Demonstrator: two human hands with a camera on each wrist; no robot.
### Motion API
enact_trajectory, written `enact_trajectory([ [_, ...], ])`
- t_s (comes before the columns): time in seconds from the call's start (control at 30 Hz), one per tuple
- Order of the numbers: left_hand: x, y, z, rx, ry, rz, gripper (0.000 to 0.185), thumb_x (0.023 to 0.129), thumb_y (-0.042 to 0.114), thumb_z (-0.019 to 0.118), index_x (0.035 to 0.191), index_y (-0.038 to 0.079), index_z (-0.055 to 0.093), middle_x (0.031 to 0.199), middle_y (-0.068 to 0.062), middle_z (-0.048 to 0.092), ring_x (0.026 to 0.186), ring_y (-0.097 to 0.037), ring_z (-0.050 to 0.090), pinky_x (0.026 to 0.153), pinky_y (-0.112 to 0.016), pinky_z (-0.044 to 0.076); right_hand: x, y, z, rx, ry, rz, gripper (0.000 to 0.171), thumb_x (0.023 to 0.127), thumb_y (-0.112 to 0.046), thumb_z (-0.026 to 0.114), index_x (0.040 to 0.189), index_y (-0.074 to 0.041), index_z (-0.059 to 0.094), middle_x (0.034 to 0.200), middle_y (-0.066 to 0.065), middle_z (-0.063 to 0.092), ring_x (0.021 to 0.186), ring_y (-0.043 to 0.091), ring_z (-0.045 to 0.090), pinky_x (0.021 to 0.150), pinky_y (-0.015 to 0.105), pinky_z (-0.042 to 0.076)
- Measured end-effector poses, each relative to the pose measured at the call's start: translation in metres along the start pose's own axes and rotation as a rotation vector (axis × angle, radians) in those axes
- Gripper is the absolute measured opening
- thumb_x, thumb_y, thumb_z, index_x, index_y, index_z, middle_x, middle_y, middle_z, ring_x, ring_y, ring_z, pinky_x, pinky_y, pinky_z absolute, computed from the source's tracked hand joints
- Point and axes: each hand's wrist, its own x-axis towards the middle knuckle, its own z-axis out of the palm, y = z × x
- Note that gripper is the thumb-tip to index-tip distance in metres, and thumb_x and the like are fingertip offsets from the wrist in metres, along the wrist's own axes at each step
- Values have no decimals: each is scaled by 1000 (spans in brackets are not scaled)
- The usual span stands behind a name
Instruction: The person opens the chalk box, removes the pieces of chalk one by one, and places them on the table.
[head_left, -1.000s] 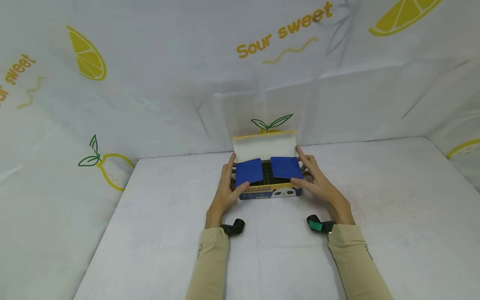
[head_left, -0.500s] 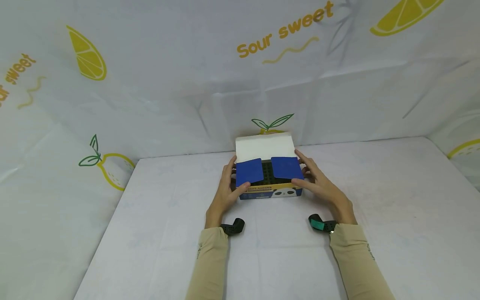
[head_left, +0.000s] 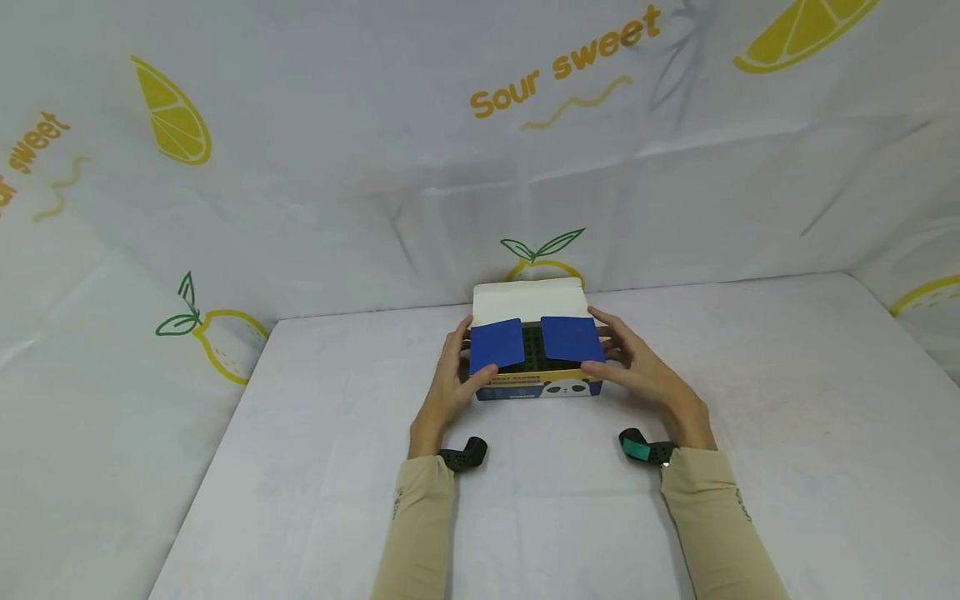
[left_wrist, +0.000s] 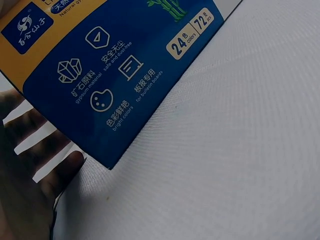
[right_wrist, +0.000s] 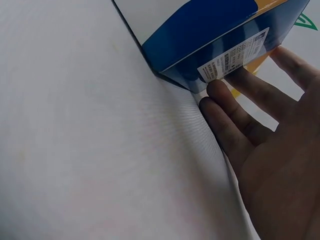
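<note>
A small blue and yellow box [head_left: 537, 385] is held on the white worktop [head_left: 315, 467], near its far edge and just in front of the lemon-printed backdrop [head_left: 300, 167]. The left hand [head_left: 454, 375] is laid against the box's left end, fingers fairly straight along the side and the thumb resting on the near edge of the left blue flap [head_left: 497, 343]; in the left wrist view the fingers [left_wrist: 47, 150] are seen behind the printed side panel [left_wrist: 115, 85]. The right hand [head_left: 637, 371] is set against the right end in the same way, its fingers [right_wrist: 235, 120] extended beside the barcode label [right_wrist: 232, 60] and its thumb on the right blue flap [head_left: 572, 338]. Neither hand is clenched; the box is steadied between them rather than gripped. Both side flaps are folded inward, though a gap is left between them through which a dark, gridded interior [head_left: 532, 342] is visible. The white lid [head_left: 528, 300] at the back is leaning rearward and is not yet brought over. Closing is judged to be partly done: the flaps are in, while the lid remains to be lowered and tucked.
</note>
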Motion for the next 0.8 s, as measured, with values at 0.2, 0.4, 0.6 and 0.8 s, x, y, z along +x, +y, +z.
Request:
enact_trajectory([
  [0.2,1,1,1,-6,-6,-7,104,86,75,58,165,20,18,149,-22,41,126,-39,51,106,-57,47,-3,-1,-2,6,-6,10,87,97,-19,67,166,-23,14,143,22,53,126,35,54,105,50,47],
  [0.4,1,1,2,-8,-8,2,103,87,74,58,165,20,18,150,-22,40,128,-40,50,107,-59,46,-4,1,-3,19,-18,21,87,98,-19,66,166,-25,12,147,25,50,129,39,53,107,55,47],
  [0.6,0,3,2,-19,-7,18,102,88,72,58,165,18,18,150,-23,40,128,-40,50,107,-60,45,-4,1,-5,29,-24,5,87,98,-18,66,166,-24,12,147,25,50,128,40,54,105,53,48],
  [0.8,2,8,-5,43,26,47,102,88,76,55,163,14,23,153,-20,37,132,-39,44,109,-59,43,-2,2,-4,42,-36,-1,86,98,-18,66,166,-23,13,147,25,52,128,39,55,105,49,49],
])
